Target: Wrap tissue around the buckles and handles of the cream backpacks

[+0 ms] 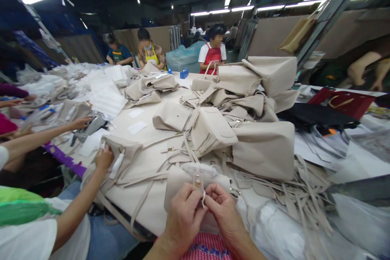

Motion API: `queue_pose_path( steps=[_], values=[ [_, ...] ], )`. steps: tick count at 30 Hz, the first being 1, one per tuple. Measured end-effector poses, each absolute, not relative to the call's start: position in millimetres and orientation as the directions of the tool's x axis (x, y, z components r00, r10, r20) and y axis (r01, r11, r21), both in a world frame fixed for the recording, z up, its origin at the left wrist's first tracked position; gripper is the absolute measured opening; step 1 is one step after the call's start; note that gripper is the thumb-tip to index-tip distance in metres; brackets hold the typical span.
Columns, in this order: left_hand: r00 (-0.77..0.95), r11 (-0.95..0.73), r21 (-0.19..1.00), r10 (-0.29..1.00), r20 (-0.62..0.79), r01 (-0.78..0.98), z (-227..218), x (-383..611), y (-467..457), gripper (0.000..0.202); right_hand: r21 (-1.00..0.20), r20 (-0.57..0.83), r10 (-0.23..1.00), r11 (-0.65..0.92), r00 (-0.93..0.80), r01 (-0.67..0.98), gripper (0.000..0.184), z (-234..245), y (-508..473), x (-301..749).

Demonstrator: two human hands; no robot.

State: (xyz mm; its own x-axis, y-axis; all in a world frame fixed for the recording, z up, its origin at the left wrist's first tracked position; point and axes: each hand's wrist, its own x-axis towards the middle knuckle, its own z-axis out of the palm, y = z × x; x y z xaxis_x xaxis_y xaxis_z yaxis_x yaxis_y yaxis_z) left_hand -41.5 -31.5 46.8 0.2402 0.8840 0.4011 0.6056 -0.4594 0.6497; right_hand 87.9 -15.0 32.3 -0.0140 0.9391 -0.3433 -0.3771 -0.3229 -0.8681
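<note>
Right in front of me lies a beige handbag point(175, 183) with white wrapping showing at its top. A beige tab with a small gold-coloured buckle point(198, 179) runs down its front. Just below the buckle, my left hand point(184, 209) and my right hand point(224, 209) meet, their fingertips pinching a narrow white strip point(203, 199). Both hands are closed, thumbs against forefingers. Whether the strip is joined to the buckle tab is hidden by the fingers. A dark metal ring point(235, 193) shows beside my right hand.
Beige bags point(262, 146) are heaped ahead and to the right, with loose straps point(307, 195) beside them. Clear plastic-wrapped items point(277, 227) lie at lower right. On my left, a co-worker's hand point(104, 157) grips another bag point(124, 150). More people stand across the table point(146, 130).
</note>
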Motion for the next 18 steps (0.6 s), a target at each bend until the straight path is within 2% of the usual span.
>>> queue_pose_path(
  steps=[3, 7, 9, 12, 15, 17, 18],
  values=[
    [0.271, -0.507, 0.651, 0.859, 0.434, 0.565, 45, -40, -25, 0.019, -0.863, -0.345, 0.938, -0.329, -0.027, -0.383, 0.021, 34, -16, 90],
    [0.216, -0.417, 0.758, 0.909, 0.357, 0.502, 46, -41, -23, 0.017, -0.812, -0.376, 0.922, -0.375, -0.091, -0.447, 0.021, 34, -18, 93],
    [0.202, -0.385, 0.760, 0.923, 0.328, 0.524, 46, -43, -21, 0.017, -0.788, -0.385, 0.915, -0.394, -0.120, -0.473, 0.023, 34, -18, 94],
    [0.255, -0.465, 0.621, 0.880, 0.401, 0.630, 42, -49, -15, 0.019, -0.767, -0.401, 0.906, -0.413, -0.136, -0.491, 0.030, 40, -17, 93],
    [0.392, -0.643, 0.397, 0.738, 0.549, 0.655, 40, -55, -6, 0.021, -0.613, -0.487, 0.839, -0.526, -0.242, -0.590, 0.036, 50, -19, 92],
    [0.440, -0.696, 0.372, 0.693, 0.571, 0.614, 44, -58, -3, 0.021, -0.559, -0.521, 0.801, -0.582, -0.296, -0.591, 0.036, 53, -21, 91],
    [0.440, -0.691, 0.410, 0.708, 0.552, 0.595, 47, -59, -3, 0.021, -0.590, -0.520, 0.805, -0.579, -0.284, -0.562, 0.034, 53, -22, 90]
  ],
)
